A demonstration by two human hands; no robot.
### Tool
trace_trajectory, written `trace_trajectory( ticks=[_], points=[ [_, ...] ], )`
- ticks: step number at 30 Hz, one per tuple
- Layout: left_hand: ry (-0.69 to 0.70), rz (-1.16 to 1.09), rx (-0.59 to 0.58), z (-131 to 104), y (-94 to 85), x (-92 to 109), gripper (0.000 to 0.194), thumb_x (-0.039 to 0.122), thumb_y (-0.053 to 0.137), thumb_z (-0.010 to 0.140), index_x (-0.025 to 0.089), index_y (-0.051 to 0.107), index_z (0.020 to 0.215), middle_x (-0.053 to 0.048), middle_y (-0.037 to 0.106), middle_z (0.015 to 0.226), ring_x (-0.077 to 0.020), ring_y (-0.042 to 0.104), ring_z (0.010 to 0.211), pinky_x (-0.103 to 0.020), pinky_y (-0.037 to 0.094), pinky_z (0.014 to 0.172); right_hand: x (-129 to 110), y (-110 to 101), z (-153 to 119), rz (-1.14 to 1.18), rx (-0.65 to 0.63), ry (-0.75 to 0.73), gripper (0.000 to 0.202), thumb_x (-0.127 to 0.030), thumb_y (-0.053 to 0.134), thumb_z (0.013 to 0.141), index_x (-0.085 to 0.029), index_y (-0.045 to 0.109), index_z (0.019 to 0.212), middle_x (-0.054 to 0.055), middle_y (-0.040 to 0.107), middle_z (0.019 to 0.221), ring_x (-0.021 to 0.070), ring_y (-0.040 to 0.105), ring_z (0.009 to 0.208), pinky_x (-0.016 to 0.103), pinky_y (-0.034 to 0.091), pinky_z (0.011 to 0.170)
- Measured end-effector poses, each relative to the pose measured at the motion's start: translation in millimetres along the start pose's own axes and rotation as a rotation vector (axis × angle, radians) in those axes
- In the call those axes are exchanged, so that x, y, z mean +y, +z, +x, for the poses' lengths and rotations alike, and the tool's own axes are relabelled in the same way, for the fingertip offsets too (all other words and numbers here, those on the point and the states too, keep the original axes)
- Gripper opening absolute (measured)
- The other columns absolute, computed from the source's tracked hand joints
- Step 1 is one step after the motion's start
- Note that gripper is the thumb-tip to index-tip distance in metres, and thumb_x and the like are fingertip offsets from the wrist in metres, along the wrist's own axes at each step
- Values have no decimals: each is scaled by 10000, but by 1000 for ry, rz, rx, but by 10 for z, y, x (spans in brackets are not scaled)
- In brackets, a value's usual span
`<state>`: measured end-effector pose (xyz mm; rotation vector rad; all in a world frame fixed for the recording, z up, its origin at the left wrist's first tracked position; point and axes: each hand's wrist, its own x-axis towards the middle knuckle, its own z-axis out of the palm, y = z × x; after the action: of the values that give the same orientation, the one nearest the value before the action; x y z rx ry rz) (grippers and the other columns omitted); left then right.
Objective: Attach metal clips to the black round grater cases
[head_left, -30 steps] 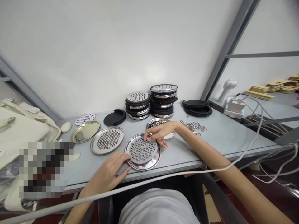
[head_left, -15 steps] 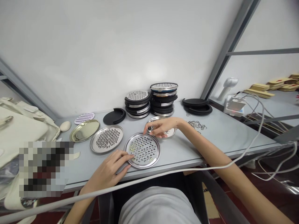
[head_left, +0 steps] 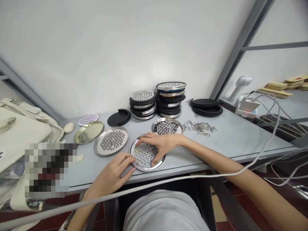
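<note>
One grater [head_left: 145, 156] flat on desk [head_left: 240, 138]: left hand [head_left: 113, 171] half-open touching its rim, right hand [head_left: 163, 145] spread wide across it, neither clamped. Two loose graters [head_left: 112, 141], two stacks [head_left: 143, 105] beyond hands.

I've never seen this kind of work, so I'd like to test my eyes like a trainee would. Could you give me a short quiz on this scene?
1. The right hand is over: (A) the gold plate, (B) the front grater, (C) the black discs?
2. True or false: the metal clips lie left of the gold plate.
3. How many tall stacks stand by the wall?

Key
1. B; the left hand is at its rim.
2. False; the clips lie well to the right of the gold plate.
3. Two.
</note>
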<state>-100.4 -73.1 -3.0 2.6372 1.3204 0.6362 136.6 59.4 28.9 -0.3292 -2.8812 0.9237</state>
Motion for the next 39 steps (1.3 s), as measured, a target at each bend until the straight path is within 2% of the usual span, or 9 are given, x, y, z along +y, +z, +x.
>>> trace_trajectory(
  ticks=[8, 13, 19, 29, 34, 36, 39],
  points=[
    [44, -20, -9, -9, 5, -27, 231, 179, 445, 945, 222, 621, 1088, -86, 568, 1070, -181, 567, 966, -311, 491, 859, 31, -6, -10, -23, 11, 46, 832, -385, 782, 653, -231, 405, 1378, 118, 455, 1361, 321, 392, 1259, 434, 319, 1056],
    [43, -30, -24, -16, 10, -34, 227, 186, 449, 949, 220, 623, 1091, -86, 568, 1071, -181, 560, 978, -316, 484, 871, 30, 26, -5, -64, 12, 47, 811, -402, 765, 664, -210, 407, 1365, 134, 442, 1355, 328, 386, 1258, 446, 318, 1059],
    [26, -37, -33, -19, 20, -50, 195, 186, 455, 954, 212, 621, 1055, -79, 559, 1074, -174, 560, 989, -303, 471, 894, 27, 30, -5, -78, 2, 26, 736, -405, 760, 680, -222, 462, 1327, 124, 443, 1343, 325, 375, 1268, 438, 306, 1072],
    [-49, -64, -25, -22, 23, -41, 184, 252, 456, 965, 218, 581, 1095, -54, 568, 1056, -163, 579, 982, -290, 483, 895, -9, 63, 9, -44, 13, 19, 753, -412, 745, 714, -186, 425, 1357, 143, 427, 1383, 311, 354, 1309, 422, 306, 1083],
    [-36, -46, -29, -23, 32, -66, 239, 250, 461, 965, 232, 572, 1175, -53, 553, 1074, -159, 578, 990, -277, 488, 887, -23, -36, -11, 17, 14, 46, 822, -484, 742, 716, -168, 389, 1389, 134, 486, 1368, 277, 462, 1240, 357, 367, 1036],
    [-34, -46, -33, -24, 30, -71, 239, 242, 460, 966, 232, 573, 1177, -52, 546, 1079, -159, 572, 997, -278, 483, 889, -24, -129, -38, 68, 55, 78, 712, -488, 683, 783, -184, 419, 1370, 107, 557, 1309, 242, 548, 1140, 321, 420, 961],
    [-24, -51, -30, -27, 27, -74, 234, 228, 460, 966, 229, 577, 1167, -52, 543, 1079, -162, 566, 1004, -288, 478, 898, 6, -270, -80, 65, 185, 112, 372, -421, 554, 898, -189, 588, 1186, 67, 663, 1139, 194, 611, 988, 274, 459, 830]
  ],
)
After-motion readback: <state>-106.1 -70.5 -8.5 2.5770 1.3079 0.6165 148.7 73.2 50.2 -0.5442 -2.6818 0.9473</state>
